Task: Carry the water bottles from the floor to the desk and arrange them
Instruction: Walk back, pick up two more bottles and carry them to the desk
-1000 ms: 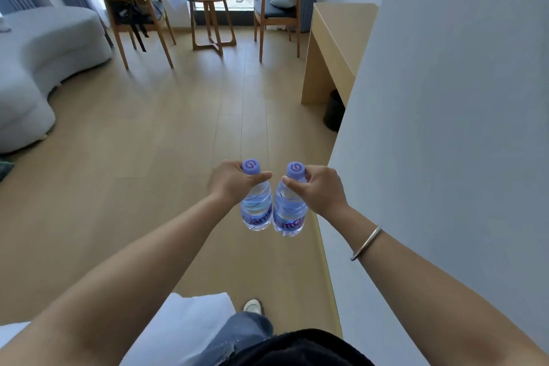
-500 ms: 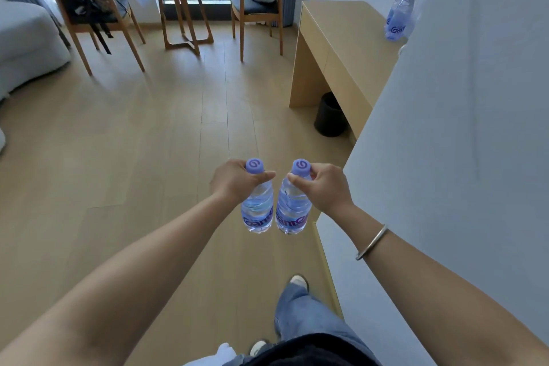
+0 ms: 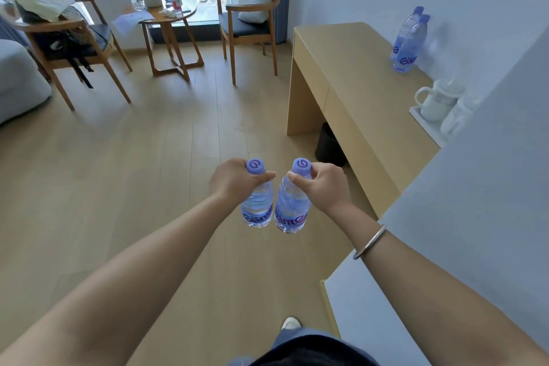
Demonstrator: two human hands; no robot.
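I carry two clear water bottles with purple caps, side by side over the wooden floor. My left hand (image 3: pixel 233 180) grips the neck of the left bottle (image 3: pixel 258 208). My right hand (image 3: pixel 325 186) grips the neck of the right bottle (image 3: pixel 291 211). Both bottles hang upright, almost touching. The light wooden desk (image 3: pixel 350 68) stands ahead on the right against the wall. Two more bottles (image 3: pixel 408 41) of the same kind stand close together at its back edge by the wall.
A white kettle and cups on a tray (image 3: pixel 439 104) sit on the desk's near end. A black bin (image 3: pixel 328 145) stands under the desk. A white wall corner (image 3: pixel 475 202) juts out on my right. Chairs (image 3: pixel 246 24) and a round side table (image 3: pixel 169 27) stand by the window.
I have walked forward past the wall corner. The desk is closer and more of it shows, with the kettle tray now in sight. Both hands keep their hold on the bottles.
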